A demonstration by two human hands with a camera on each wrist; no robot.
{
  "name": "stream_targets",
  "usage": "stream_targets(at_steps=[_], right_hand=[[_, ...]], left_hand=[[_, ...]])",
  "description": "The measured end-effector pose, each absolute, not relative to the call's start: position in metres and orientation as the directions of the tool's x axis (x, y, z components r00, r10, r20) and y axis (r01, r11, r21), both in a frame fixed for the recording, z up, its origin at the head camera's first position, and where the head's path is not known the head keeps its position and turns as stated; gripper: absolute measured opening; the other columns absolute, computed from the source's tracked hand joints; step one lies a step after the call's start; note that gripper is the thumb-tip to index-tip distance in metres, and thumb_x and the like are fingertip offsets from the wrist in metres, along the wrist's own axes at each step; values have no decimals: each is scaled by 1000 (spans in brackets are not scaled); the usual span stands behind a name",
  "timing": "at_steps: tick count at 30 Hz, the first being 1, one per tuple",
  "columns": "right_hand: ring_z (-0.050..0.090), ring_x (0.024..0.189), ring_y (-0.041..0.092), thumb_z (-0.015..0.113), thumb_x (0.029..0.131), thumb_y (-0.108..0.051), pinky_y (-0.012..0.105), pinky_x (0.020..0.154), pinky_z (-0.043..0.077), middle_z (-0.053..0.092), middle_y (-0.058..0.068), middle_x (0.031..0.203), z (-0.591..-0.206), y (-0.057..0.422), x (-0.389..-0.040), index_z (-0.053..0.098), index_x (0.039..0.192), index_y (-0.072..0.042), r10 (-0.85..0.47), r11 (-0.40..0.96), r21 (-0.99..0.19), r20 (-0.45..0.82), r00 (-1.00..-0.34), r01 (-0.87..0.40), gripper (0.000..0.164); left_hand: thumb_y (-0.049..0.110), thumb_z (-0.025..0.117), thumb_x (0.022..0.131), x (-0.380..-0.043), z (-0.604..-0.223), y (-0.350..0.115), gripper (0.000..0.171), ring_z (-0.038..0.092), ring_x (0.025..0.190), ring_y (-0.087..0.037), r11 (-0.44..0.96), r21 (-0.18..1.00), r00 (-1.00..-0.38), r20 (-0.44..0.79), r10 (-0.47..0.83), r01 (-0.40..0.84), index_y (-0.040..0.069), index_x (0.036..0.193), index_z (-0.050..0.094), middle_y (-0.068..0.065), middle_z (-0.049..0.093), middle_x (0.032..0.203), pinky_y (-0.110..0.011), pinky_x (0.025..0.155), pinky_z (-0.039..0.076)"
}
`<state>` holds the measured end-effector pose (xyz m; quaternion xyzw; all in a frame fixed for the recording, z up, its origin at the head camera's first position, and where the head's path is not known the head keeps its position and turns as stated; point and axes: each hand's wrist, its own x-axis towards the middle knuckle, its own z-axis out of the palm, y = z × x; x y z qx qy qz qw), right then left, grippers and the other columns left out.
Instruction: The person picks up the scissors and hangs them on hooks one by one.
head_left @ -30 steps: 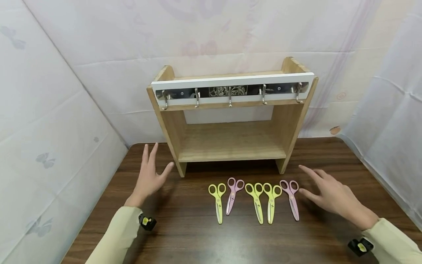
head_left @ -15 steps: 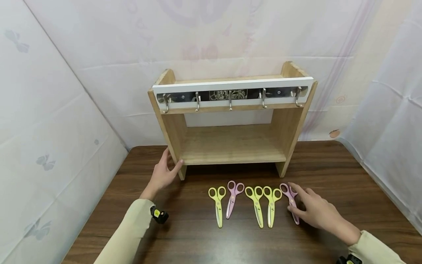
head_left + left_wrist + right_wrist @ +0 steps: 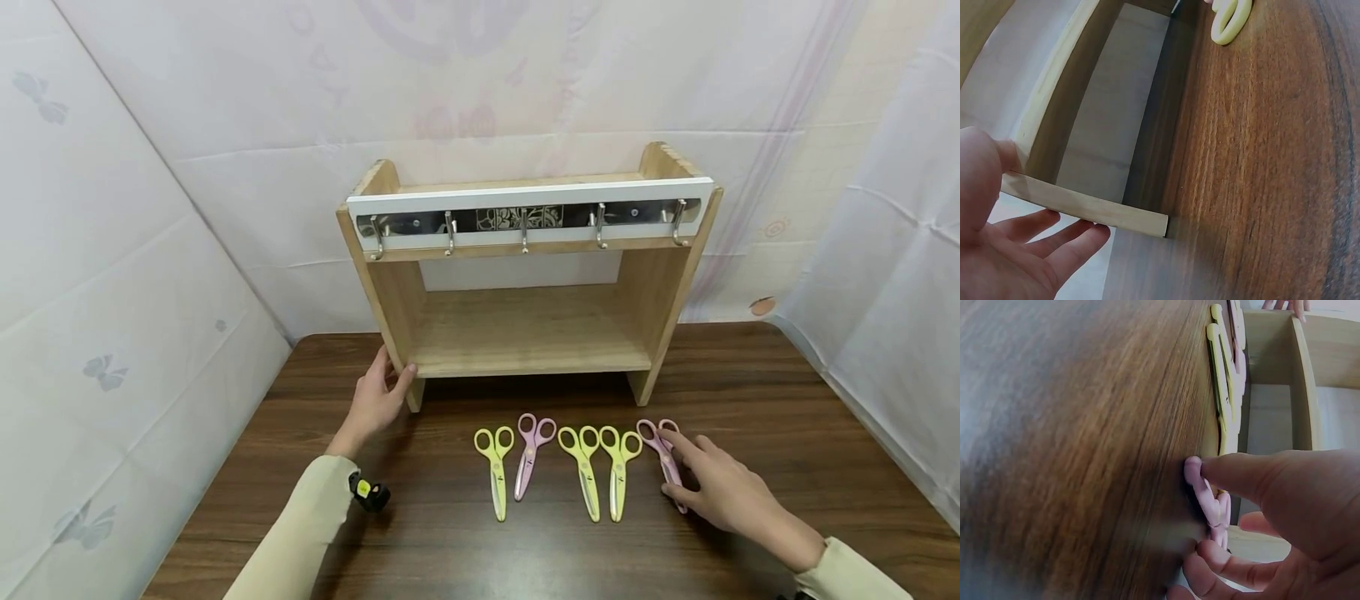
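Note:
My left hand (image 3: 375, 404) grips the lower left side panel of a wooden shelf (image 3: 528, 333). In the left wrist view its thumb lies on the inner side and its fingers (image 3: 1079, 244) against the outside of the panel (image 3: 1094, 209). At the right of the row of scissors, my right hand (image 3: 723, 487) pinches the rightmost pink scissors (image 3: 664, 454) lying on the table. Its thumb (image 3: 1241, 472) meets the tip of the scissors (image 3: 1209, 503), while the other fingers reach the far edge.
Left of those scissors lie yellow scissors (image 3: 617, 471), more yellow scissors (image 3: 583, 467), pink scissors (image 3: 529, 454) and a last yellow pair (image 3: 496, 467). A white rail with metal hooks (image 3: 525, 218) runs across the shelf's upper front. White cloth (image 3: 225, 108) surrounds the brown table (image 3: 450, 558).
My left hand has moved right onto the shelf's side panel and gripped it. My right hand has come down and left onto the rightmost pink scissors.

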<state>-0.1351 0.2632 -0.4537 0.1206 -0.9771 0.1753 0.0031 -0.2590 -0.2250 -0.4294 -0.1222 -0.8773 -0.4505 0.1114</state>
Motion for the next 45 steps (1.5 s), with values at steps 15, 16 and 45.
stream_targets(at_steps=[15, 16, 45], right_hand=[[68, 83, 21, 83, 83, -5, 42, 54, 53, 66, 1, 95, -456, 276, -135, 66, 129, -7, -236, 889, -365, 151, -960, -276, 49], [68, 82, 21, 83, 83, -4, 42, 54, 53, 66, 0, 94, -456, 277, -135, 66, 128, -6, -238, 889, -364, 152, -959, -278, 49], [50, 61, 14, 79, 83, -2, 35, 49, 40, 58, -9, 69, -422, 298, -150, 70, 85, -16, -196, 914, -350, 58, -979, -204, 16]], left_hand=[[22, 57, 108, -256, -429, -225, 60, 54, 131, -46, 547, 775, -945, 308, 110, 316, 7, 160, 30, -29, 51, 145, -57, 97, 54], [22, 57, 108, -257, -429, -225, 60, 54, 131, -46, 545, 777, -946, 306, 111, 315, 8, 160, 30, -29, 51, 146, -57, 97, 54], [25, 60, 106, -259, -430, -228, 61, 57, 128, -46, 546, 783, -952, 285, 114, 299, 9, 159, 32, -28, 52, 146, -57, 97, 54]])
